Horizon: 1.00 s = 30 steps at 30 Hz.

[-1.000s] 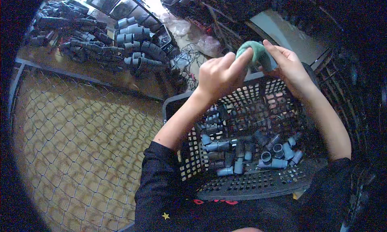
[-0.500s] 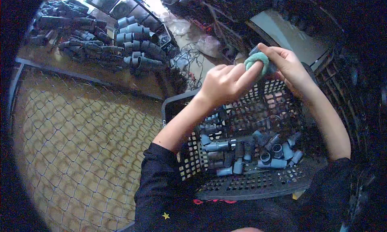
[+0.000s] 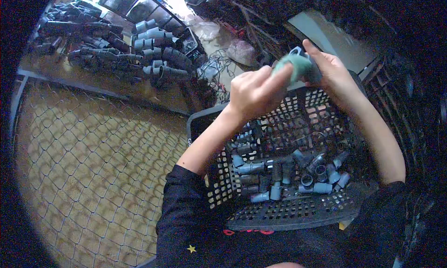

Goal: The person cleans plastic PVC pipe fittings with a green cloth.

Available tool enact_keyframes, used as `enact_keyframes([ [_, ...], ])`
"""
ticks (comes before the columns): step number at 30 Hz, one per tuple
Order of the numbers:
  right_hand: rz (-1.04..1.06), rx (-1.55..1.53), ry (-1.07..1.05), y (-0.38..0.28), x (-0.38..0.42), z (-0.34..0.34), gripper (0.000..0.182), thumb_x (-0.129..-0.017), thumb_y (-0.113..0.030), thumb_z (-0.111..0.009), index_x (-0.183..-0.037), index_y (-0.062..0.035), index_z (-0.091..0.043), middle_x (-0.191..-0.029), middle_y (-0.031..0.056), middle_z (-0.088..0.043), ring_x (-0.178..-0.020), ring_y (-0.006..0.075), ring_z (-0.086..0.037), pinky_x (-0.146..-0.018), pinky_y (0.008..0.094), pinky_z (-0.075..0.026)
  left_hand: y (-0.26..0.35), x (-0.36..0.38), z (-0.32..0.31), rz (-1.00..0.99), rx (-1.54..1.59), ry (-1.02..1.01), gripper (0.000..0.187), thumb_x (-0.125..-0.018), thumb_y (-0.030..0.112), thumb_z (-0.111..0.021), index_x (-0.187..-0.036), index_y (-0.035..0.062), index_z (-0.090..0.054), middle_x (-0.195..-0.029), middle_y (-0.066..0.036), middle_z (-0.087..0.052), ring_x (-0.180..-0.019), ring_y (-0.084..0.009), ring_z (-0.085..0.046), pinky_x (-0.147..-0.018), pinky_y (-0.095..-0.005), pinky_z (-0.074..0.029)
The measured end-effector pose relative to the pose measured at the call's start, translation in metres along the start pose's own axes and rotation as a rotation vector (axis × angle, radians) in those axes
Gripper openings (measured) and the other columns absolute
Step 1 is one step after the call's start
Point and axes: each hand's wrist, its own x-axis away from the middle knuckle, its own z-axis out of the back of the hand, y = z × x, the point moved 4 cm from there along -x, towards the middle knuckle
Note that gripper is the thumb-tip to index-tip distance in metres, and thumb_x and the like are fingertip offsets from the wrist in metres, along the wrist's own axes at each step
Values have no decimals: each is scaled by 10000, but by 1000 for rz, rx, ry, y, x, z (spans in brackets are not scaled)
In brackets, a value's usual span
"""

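Observation:
Above the far side of a black plastic basket (image 3: 291, 224), my two hands meet. My left hand (image 3: 254, 92) is closed on a green cloth (image 3: 296, 66), its index finger pushed into the fabric; motion blurs the fingertips. My right hand (image 3: 336, 78) grips a grey plastic pipe fitting (image 3: 296, 50), with its thumb raised along one side. The cloth presses against the fitting and hides most of it. Down in the basket lie several loose grey pipe fittings (image 3: 322, 188), some on their sides and some showing round openings.
To the left stretches a wire mesh panel (image 3: 93, 175) in a metal frame. Behind it are heaped grey pipe fittings (image 3: 153, 40). Plastic bags (image 3: 241, 51) and tangled dark strands lie on the floor beyond the basket. A pale board (image 3: 321, 40) leans at the upper right.
The green cloth and my left fingers have shifted slightly left. My right thumb has lifted off the cloth side, and the fitting has turned so its ring-shaped end shows.

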Motion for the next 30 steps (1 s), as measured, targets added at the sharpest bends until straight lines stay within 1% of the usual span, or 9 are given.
enact_keyframes([
  [1,16,2,10,0,0,0,427,-902,-482,-615,-872,-60,-680,-792,5,-673,-685,63,-610,-661,224,-491,-2,1,-4,114,92,60,411,-705,145,-678,-1114,147,-641,-636,-12,-487,-446,-172,-524,-404,-322,-432],
  [5,81,213,-3,9,-6,8,436,-866,-515,-649,-854,-81,-691,-789,-15,-660,-681,55,-592,-633,204,-461,26,9,-12,-167,15,-201,443,-715,187,-637,-1158,172,-644,-686,-4,-523,-507,-159,-560,-446,-324,-462],
  [7,48,265,-5,3,0,4,430,-855,-519,-657,-891,-95,-713,-794,-41,-657,-704,42,-585,-640,208,-452,21,3,-6,-178,-34,-129,429,-703,201,-670,-1131,184,-656,-667,10,-494,-495,-145,-544,-438,-316,-451],
  [11,-41,211,40,2,1,3,436,-874,-510,-630,-903,-85,-718,-817,-34,-681,-701,33,-590,-661,221,-467,1,-3,0,52,0,1,467,-702,151,-694,-1163,108,-632,-605,-26,-460,-454,-189,-513,-409,-322,-415],
  [17,-37,198,3,6,-4,7,413,-924,-475,-585,-872,-82,-702,-783,-22,-677,-685,38,-599,-659,187,-468,27,1,-6,-231,-16,-135,467,-687,191,-684,-1149,151,-632,-631,2,-464,-467,-152,-517,-421,-314,-431],
  [21,-63,157,43,-5,6,-3,447,-878,-537,-620,-856,-97,-692,-766,-37,-662,-664,30,-575,-626,196,-456,3,-2,0,63,-5,-55,413,-724,145,-686,-1132,105,-632,-631,-27,-489,-465,-185,-525,-413,-332,-426],
  [25,74,325,19,-1,-1,0,469,-834,-572,-651,-850,-104,-691,-751,-44,-649,-645,39,-574,-623,193,-452,30,2,-4,-171,-75,-158,382,-745,171,-662,-1125,137,-645,-643,10,-509,-491,-128,-552,-436,-294,-442],
  [27,-2,292,18,0,0,3,437,-839,-533,-668,-868,-98,-701,-779,-34,-662,-682,44,-590,-648,196,-459,29,-2,1,-186,-88,-123,396,-745,147,-666,-1140,124,-634,-643,-7,-515,-493,-147,-555,-446,-302,-447],
  [30,1,192,31,-1,0,0,441,-859,-517,-654,-886,-80,-709,-825,-3,-684,-726,52,-612,-689,202,-472,2,-5,4,56,-79,-80,416,-728,110,-672,-1142,93,-630,-641,-42,-522,-493,-189,-557,-447,-322,-446],
])
